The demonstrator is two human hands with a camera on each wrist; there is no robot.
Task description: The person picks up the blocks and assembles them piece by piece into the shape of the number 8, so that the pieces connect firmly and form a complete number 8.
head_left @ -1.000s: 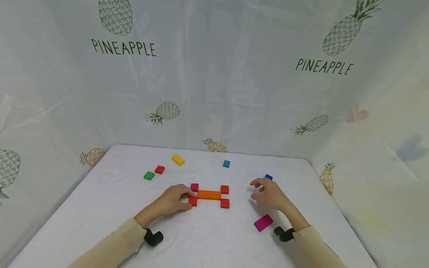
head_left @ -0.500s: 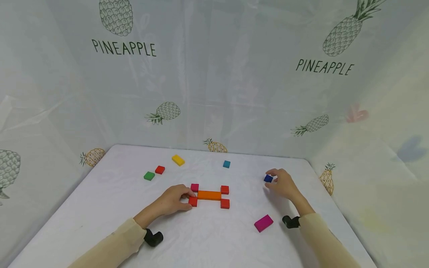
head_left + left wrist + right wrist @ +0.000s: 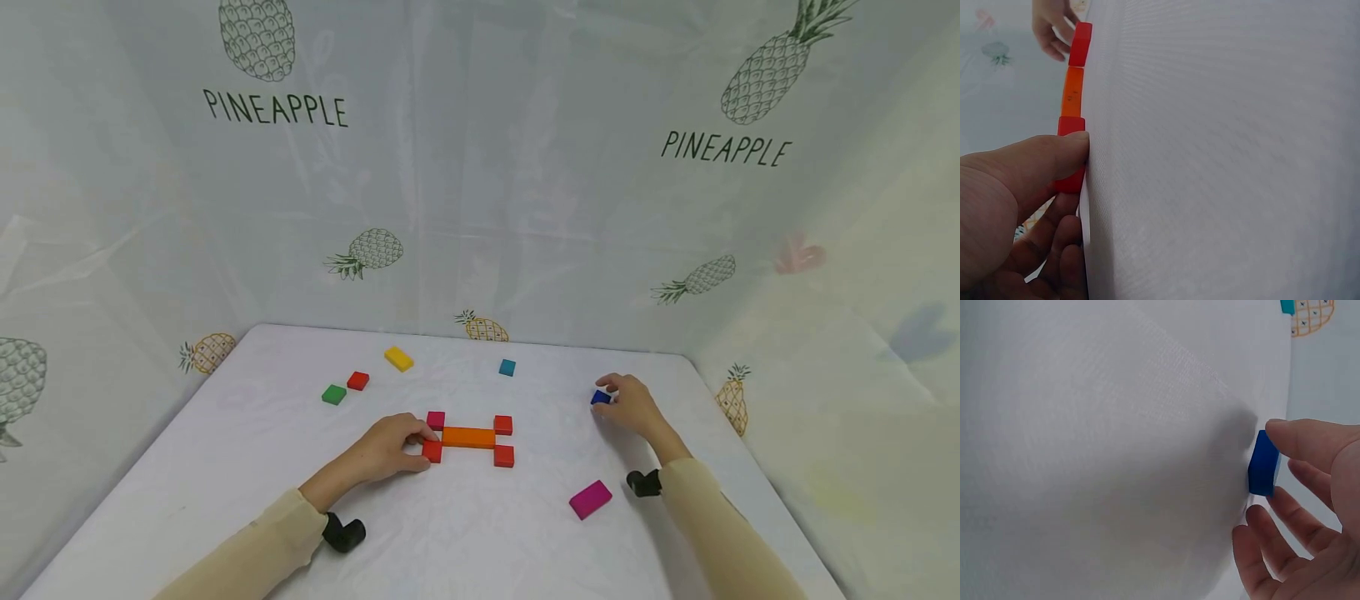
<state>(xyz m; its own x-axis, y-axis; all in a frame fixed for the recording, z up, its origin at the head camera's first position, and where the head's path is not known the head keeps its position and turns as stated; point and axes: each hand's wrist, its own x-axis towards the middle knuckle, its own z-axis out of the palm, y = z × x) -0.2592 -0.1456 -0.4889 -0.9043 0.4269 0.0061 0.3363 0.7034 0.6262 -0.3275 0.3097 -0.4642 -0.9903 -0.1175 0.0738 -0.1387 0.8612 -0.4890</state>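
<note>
My left hand [image 3: 386, 450] pinches a red block [image 3: 432, 452] at the near left corner of a small layout. In the left wrist view the thumb presses that block's side. The layout also has an orange bar [image 3: 468, 437] in the middle, a pink-red block [image 3: 436, 420] at its far left corner, and two red blocks on the right, one far [image 3: 503, 425] and one near [image 3: 504, 456]. Farther right, my right hand [image 3: 633, 406] holds a small blue block [image 3: 1263, 464] between thumb and fingers, low over the white table.
Toward the back left lie a green block [image 3: 333, 394], a red block [image 3: 358, 381] and a yellow block [image 3: 399, 358]. A teal block [image 3: 507, 367] sits at the back middle. One magenta block [image 3: 590, 500] lies in front of the right forearm. A pineapple-print curtain [image 3: 480, 167] surrounds the table.
My right hand has moved right and away from me to the blue block, its fingers closing around it. The left hand keeps its place on the red block.
</note>
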